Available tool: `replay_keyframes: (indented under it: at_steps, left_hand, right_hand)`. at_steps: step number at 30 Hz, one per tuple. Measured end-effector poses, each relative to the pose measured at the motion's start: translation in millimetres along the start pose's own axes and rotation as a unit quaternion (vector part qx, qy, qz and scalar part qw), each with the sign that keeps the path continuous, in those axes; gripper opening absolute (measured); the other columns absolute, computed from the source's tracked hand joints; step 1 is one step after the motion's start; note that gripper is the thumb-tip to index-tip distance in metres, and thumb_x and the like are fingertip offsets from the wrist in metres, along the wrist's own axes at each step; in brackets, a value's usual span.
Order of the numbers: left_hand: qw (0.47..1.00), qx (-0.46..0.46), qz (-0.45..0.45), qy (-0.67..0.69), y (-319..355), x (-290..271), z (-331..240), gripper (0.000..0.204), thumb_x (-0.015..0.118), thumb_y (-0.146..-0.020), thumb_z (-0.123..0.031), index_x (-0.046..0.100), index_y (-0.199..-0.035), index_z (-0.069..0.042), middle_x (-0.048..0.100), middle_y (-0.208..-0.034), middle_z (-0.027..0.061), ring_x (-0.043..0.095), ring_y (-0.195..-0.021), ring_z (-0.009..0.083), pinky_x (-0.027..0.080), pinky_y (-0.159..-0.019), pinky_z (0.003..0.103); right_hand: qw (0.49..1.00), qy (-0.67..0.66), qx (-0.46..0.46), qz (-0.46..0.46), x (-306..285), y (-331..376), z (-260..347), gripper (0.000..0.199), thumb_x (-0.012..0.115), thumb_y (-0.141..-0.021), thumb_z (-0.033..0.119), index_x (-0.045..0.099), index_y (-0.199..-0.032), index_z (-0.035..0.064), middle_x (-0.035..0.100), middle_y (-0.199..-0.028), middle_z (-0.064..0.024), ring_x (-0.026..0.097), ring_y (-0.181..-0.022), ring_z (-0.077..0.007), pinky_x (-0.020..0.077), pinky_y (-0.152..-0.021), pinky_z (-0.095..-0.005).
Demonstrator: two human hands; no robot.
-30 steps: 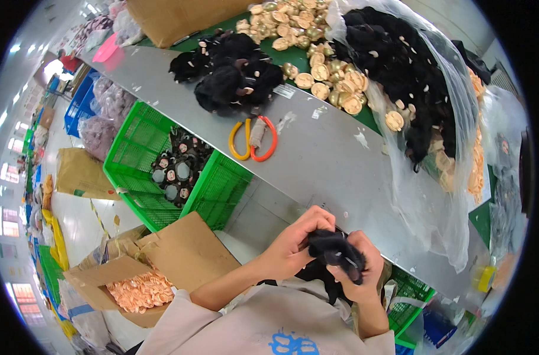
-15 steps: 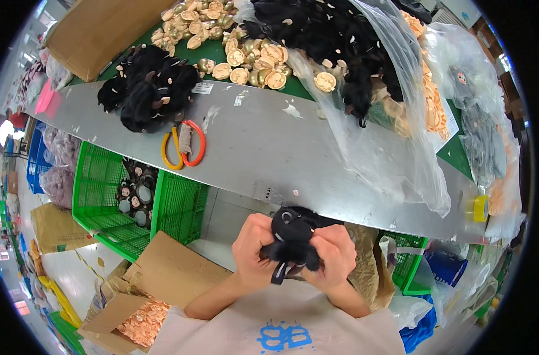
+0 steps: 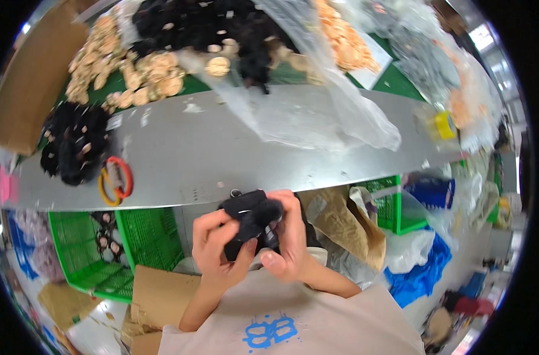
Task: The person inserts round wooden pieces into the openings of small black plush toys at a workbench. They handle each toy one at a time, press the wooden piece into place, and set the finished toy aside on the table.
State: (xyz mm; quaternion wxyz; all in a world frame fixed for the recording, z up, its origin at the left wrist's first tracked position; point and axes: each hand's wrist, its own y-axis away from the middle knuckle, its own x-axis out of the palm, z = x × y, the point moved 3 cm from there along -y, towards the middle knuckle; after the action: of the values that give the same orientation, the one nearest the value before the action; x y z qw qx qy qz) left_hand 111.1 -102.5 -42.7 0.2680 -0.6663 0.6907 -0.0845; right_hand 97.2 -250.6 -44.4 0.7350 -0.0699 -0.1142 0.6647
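In front of my chest, just below the table edge, I hold a small black plush piece with a little ring at its top. My left hand curls round its left side, thumb along the lower part. On the other side my right hand grips it with the fingers behind and the thumb at the front. Part of the plush is hidden by my fingers. Scissors with red and yellow handles lie at the table's front left edge, beside a pile of black plush pieces.
On the metal table lie peach and gold plastic face pieces, a clear plastic bag with more black plush, and yellow tape. Green crates and a brown paper sack stand below. A cardboard box is far left.
The view has swung to the right, so the table things sit further left. My hands have turned the plush piece and shifted their grip, the right hand now upright beside it.
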Motion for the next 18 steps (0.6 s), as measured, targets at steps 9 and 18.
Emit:
replay_keyframes:
  at_steps: [9,18]
  left_hand:
    - [0.958,-0.175,0.062,0.217,3,27,-12,0.025,0.075,-0.085,-0.006,0.061,-0.104,0.001,0.056,-0.100,0.0089,0.058,-0.084,0.0147,0.050,-0.075,0.026]
    - [0.944,-0.181,0.117,0.248,-1,20,-12,0.023,0.079,-0.085,-0.012,0.057,-0.083,-0.003,0.049,-0.080,-0.0011,0.042,-0.072,0.0083,0.033,-0.062,0.022]
  right_hand:
    - [0.990,-0.007,0.113,-0.080,-33,14,1,0.052,0.066,-0.093,0.020,0.040,-0.133,0.0016,0.058,-0.111,-0.0110,0.057,-0.100,-0.0168,0.0475,-0.089,-0.0308]
    - [0.992,-0.036,0.120,0.025,-32,27,12,0.077,0.067,-0.079,0.019,0.029,-0.144,0.0035,0.042,-0.132,-0.0119,0.048,-0.116,-0.0177,0.0439,-0.099,-0.0342]
